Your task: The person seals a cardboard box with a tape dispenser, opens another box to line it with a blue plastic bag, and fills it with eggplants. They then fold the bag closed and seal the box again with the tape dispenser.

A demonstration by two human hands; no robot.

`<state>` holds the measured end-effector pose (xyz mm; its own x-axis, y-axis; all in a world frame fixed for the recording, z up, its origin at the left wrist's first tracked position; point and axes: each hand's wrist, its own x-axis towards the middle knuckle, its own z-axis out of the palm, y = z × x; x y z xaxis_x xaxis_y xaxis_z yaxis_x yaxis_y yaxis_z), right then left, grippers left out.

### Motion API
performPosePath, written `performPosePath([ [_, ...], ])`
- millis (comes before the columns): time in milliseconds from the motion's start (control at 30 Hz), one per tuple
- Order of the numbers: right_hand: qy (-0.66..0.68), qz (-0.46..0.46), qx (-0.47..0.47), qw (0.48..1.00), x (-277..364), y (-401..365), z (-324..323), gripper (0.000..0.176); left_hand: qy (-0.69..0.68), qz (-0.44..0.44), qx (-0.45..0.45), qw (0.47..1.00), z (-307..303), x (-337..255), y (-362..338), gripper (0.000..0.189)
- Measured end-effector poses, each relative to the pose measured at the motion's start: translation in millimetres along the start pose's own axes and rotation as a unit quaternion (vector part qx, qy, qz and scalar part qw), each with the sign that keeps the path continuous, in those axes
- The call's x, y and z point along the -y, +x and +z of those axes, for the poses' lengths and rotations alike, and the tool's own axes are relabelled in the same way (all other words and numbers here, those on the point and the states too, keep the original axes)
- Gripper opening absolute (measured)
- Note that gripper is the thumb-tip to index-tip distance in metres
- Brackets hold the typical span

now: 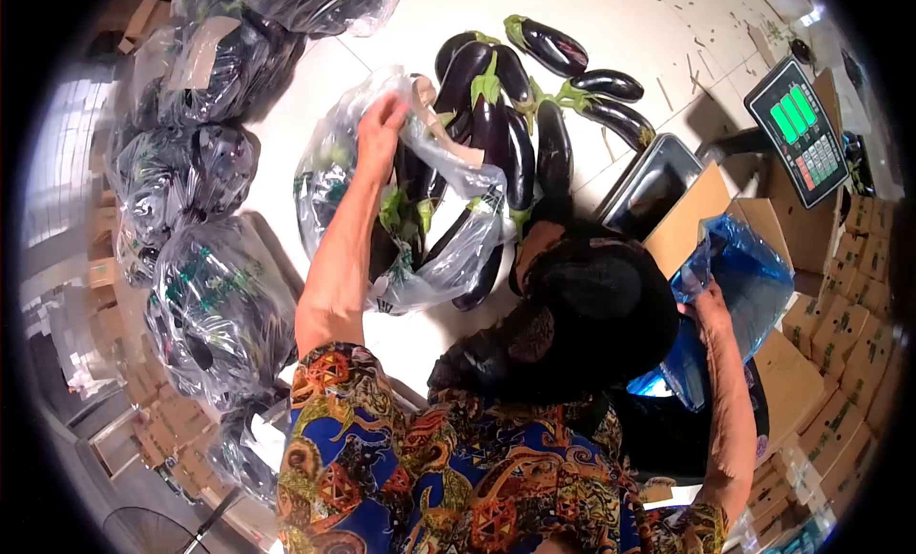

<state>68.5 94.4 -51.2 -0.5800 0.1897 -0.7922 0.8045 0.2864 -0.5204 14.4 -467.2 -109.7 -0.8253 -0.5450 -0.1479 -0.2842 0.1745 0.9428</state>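
Several glossy eggplants (490, 125) are lying in a heap around the upper centre of the frame, and more are showing in the open mouth of a clear plastic bag (324, 163) just left of them. Right at that bag's upper edge, the left hand (382, 120) is resting; its fingers are blurring, so I cannot tell whether they are closing on the film. To my eye, folding the rim outward and lifting fruit by the body would be sparing both thin plastic and green stems.

Over at the right of the frame, the right hand (708, 311) is gripping the edge of a blue plastic liner (754, 277), which is bunching in an open cardboard box (687, 215). I'd be spreading that liner evenly to the corners, pulling gently, since a hard tug could be tearing it.

Farther out, a dark tray (658, 177) is sitting beside the box, and a scale display (797, 125) is glowing green at the upper right. Filled plastic bags (219, 296) are lining the left side, all on a pale tiled floor (429, 10).
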Motion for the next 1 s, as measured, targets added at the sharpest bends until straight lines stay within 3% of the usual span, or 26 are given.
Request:
performPosePath([
  [33,0.011,-0.015,0.011,1.0,-1.6,3.1,-1.7,0.065,-0.021,-0.026,0.025,0.999,-10.6,23.1,-2.6,0.023],
  [67,0.02,-0.025,0.022,0.999,-7.7,6.0,-6.0,0.064,-0.169,-0.063,-0.022,0.983,-13.5,57.4,-13.6,0.019],
  [100,0.031,-0.033,0.033,0.998,-13.5,8.2,-6.7,0.064,-0.08,-0.127,-0.083,0.985,-15.6,78.6,-25.3,0.016],
  [133,0.039,-0.007,0.056,0.998,-8.4,4.1,-6.8,0.063,0.041,-0.127,-0.124,0.983,-26.2,152.3,-20.8,0.023],
  [233,0.019,0.03,0.048,0.998,-1.5,-0.8,-4.0,0.063,0.244,-0.085,-0.063,0.964,-17.7,171.6,-45.2,0.059],
  [300,0.004,0.039,0.035,0.999,-11.3,11.5,-9.9,0.064,0.316,-0.079,-0.066,0.943,-1.5,157.1,-46.3,0.067],
  [333,0.0,0.042,0.026,0.999,-14.8,15.4,-11.6,0.065,0.403,-0.153,-0.065,0.9,8.7,153.6,-38.8,0.072],
  [467,0.013,0.013,0.024,1.0,-19.3,20.4,-10.8,0.069,0.32,-0.194,0.035,0.927,-26.6,150.4,-10.5,0.077],
  [500,0.025,0.011,0.042,0.999,-13.9,14.9,-10.2,0.07,0.328,-0.161,0.0,0.931,-26.2,143.0,-15.6,0.064],
  [567,0.015,0.017,0.028,0.999,-14.1,6.2,-7.1,0.066,0.302,-0.16,0.001,0.94,-33.9,129.0,-18.6,0.061],
  [633,-0.016,0.026,-0.035,0.999,-12.4,3.6,-2.0,0.058,0.047,-0.227,0.024,0.972,-37.1,89.3,-26.5,0.045],
  [700,-0.059,0.038,-0.023,0.997,-12.6,6.4,-7.3,0.052,-0.239,-0.322,0.043,0.915,-45.2,41.2,-43.4,0.043],
  [767,-0.113,0.032,-0.009,0.993,-2.3,4.4,-9.0,0.045,-0.256,-0.355,0.102,0.893,-64.4,-2.1,-71.6,0.049],
  [867,-0.24,-0.022,0.05,0.969,12.0,-0.1,-15.3,0.036,-0.342,-0.408,0.148,0.833,-100.8,9.9,-110.7,0.066],
  [967,-0.527,-0.143,0.012,0.838,-24.2,23.8,-35.1,0.037,-0.407,-0.413,0.175,0.796,-115.5,-5.1,-156.3,0.067],
  [1000,-0.602,-0.252,-0.025,0.757,-16.5,6.9,-31.8,0.04,-0.359,-0.378,0.177,0.835,-111.8,-19.5,-169.6,0.068],
])
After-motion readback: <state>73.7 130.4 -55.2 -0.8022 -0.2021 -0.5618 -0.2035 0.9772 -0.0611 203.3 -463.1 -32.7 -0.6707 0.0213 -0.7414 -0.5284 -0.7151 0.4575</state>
